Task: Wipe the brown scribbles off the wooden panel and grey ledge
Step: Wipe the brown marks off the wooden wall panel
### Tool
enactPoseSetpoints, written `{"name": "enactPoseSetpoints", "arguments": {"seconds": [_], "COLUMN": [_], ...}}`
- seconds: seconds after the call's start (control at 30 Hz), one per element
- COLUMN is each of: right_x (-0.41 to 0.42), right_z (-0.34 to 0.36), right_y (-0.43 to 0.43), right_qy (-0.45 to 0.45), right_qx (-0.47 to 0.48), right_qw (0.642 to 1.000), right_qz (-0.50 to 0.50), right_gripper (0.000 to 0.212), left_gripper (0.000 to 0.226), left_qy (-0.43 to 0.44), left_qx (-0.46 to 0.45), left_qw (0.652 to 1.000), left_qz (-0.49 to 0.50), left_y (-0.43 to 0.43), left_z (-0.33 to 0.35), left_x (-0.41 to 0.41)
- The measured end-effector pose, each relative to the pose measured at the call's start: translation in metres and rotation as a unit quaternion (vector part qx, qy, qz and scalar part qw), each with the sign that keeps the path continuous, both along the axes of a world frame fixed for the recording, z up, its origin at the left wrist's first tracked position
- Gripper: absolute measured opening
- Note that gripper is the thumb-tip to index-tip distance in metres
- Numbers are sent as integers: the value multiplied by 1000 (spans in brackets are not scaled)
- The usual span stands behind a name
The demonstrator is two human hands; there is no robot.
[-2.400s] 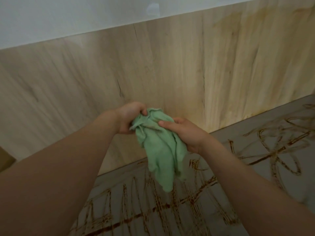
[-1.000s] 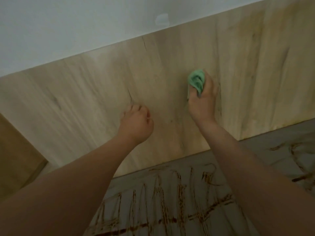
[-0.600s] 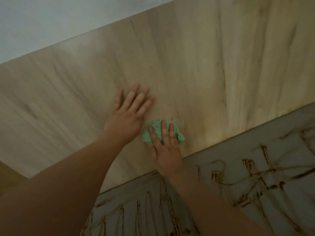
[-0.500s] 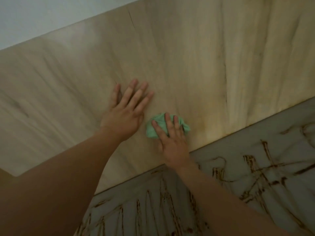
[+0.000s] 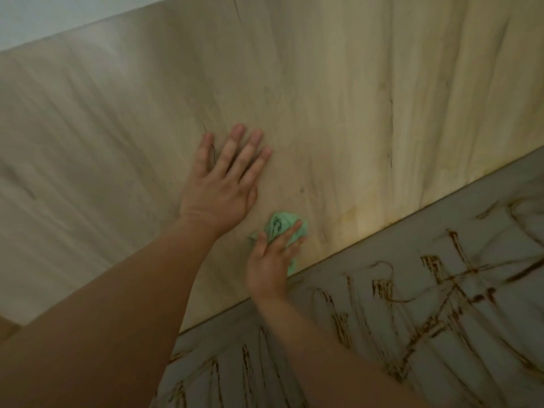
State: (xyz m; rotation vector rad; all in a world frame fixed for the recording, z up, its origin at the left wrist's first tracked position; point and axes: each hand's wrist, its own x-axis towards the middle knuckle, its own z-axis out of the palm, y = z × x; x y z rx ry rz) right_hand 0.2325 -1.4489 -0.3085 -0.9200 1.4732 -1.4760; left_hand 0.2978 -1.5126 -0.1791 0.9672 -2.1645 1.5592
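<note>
The wooden panel fills the upper part of the view and its surface looks plain, with only grain lines and faint yellowish smears near its lower edge. Below it runs the grey ledge, covered in brown scribbles. My left hand lies flat on the panel with fingers spread. Just below and to the right of it, my right hand presses a bunched green cloth against the panel with straight fingers, close above the ledge.
A white wall shows above the panel at the top left. A darker wooden corner peeks in at the far left edge. My two forearms cross the lower half of the view.
Since both hands held the cloth, my right hand took it to the panel, rubbed high up, then came down low beside the ledge. My left hand opened flat on the panel.
</note>
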Motion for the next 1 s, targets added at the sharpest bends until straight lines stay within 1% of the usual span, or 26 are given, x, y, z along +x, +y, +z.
{"name": "enactPoseSetpoints", "arguments": {"seconds": [0.03,0.07,0.13,0.2,0.27,0.3,0.37,0.47,0.53,0.57,0.6,0.67,0.7,0.77,0.8,0.87,0.9,0.97,1.0], "right_x": [-8,-25,-76,-135,-165,-164,-118,-34,-36,-54,-78,-128,-150,-173,-170,-144,-122,-84,-74], "right_z": [1,3,13,24,25,23,9,-7,-11,-10,-10,-11,-10,-14,-15,-19,-22,-26,-29], "right_y": [-5,-16,-48,-78,-95,-95,-81,-39,-35,-42,-51,-70,-79,-91,-92,-82,-72,-48,-42], "right_qy": [-1,3,21,-22,-79,-97,-114,-148,-112,-76,-41,1,21,48,34,-3,-20,-88,-125], "right_qx": [1,2,-8,21,54,66,94,115,115,115,109,68,62,102,135,194,209,219,221], "right_qw": [1000,1000,994,983,969,966,966,976,985,987,984,968,960,948,944,943,951,967,967], "right_qz": [0,-22,-110,-183,-226,-231,-213,-110,-65,-86,-136,-243,-272,-297,-300,-269,-228,-92,-39], "right_gripper": [77,75,70,66,66,66,66,69,67,66,66,61,55,45,41,38,38,37,38], "left_gripper": [65,65,64,64,63,63,62,62,62,62,63,64,64,64,64,63,63,63,63], "left_qy": [3,4,7,7,7,7,10,17,18,18,17,10,7,5,7,9,10,13,14], "left_qx": [-4,-9,-20,-36,-43,-41,-38,-29,-31,-30,-27,-22,-25,-31,-30,-29,-29,-31,-31], "left_qw": [1000,1000,999,999,998,998,998,999,999,999,999,999,999,999,999,999,999,999,999], "left_qz": [-6,-10,-26,-35,-38,-38,-40,-41,-41,-41,-40,-39,-38,-37,-39,-42,-43,-43,-42], "left_y": [-1,-2,-6,-10,-13,-13,-13,-11,-9,-8,-7,-7,-8,-10,-11,-10,-10,-9,-10], "left_z": [0,0,0,3,5,5,3,0,-1,-1,-2,-2,-1,1,2,0,0,0,0], "left_x": [-1,-2,-3,-5,-6,-5,-4,-1,-2,-4,-5,-5,-5,-3,-3,-2,-2,-2,-2]}}
